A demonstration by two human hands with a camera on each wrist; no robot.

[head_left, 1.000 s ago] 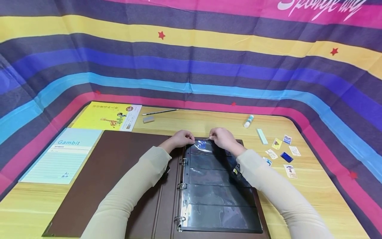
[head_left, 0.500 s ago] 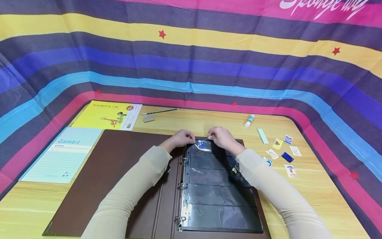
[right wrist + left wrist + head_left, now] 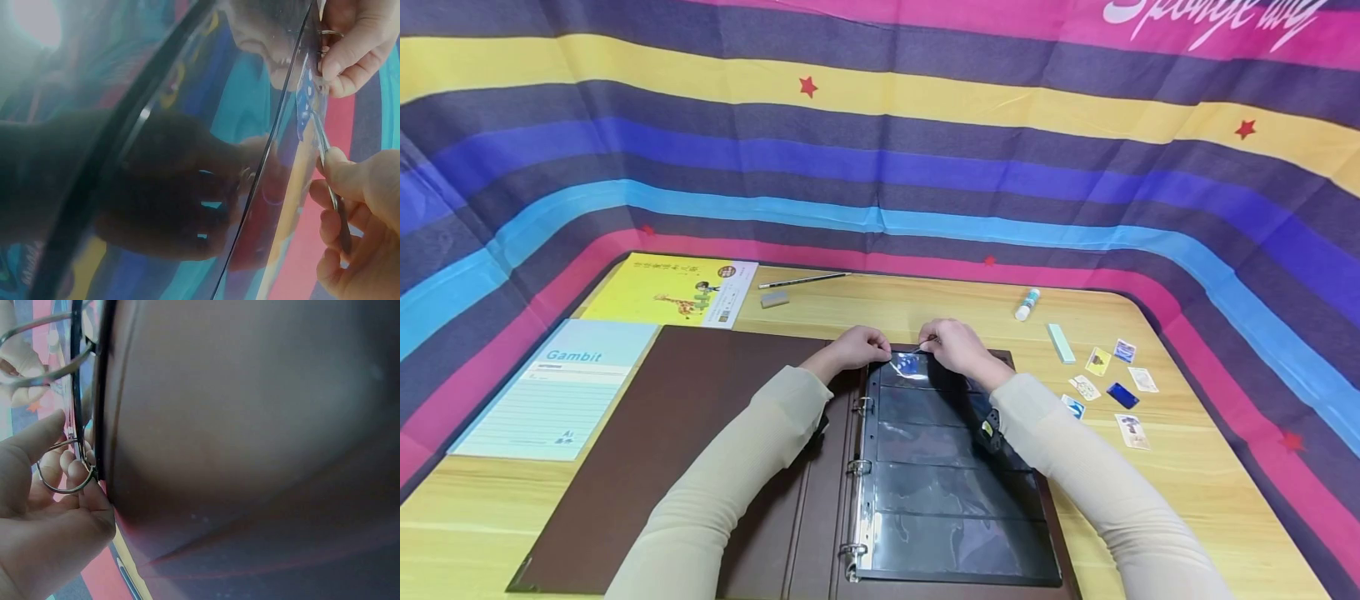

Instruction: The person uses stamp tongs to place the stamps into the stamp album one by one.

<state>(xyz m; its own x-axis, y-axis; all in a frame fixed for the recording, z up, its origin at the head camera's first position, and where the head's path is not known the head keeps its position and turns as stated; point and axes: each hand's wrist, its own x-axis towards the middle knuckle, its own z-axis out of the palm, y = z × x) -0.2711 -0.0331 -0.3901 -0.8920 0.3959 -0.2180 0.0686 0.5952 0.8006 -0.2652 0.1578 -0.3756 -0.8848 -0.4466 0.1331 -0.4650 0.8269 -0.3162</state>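
A brown ring binder [image 3: 730, 433] lies open, with a black page of clear pockets [image 3: 958, 492] on its rings. In the top pocket sits a blue stamp [image 3: 907, 364]. My left hand [image 3: 856, 347] pinches the page's top left corner, beside the top ring [image 3: 65, 487] seen in the left wrist view. With my right hand [image 3: 958, 345] I hold metal tweezers [image 3: 322, 139] at the page's top edge. In the right wrist view the tweezers' tips meet the stamp; whether they grip it I cannot tell.
Several loose stamps [image 3: 1123, 395] lie on the right, near a pale green bar [image 3: 1061, 343] and a glue stick [image 3: 1027, 304]. At the left are a light blue notebook [image 3: 561, 396] and a yellow book [image 3: 662, 292]. A pencil [image 3: 802, 281] and a grey eraser [image 3: 774, 299] lie behind the binder.
My right hand has shifted slightly left along the page's top edge with the tweezers. The left hand keeps its place at the corner.
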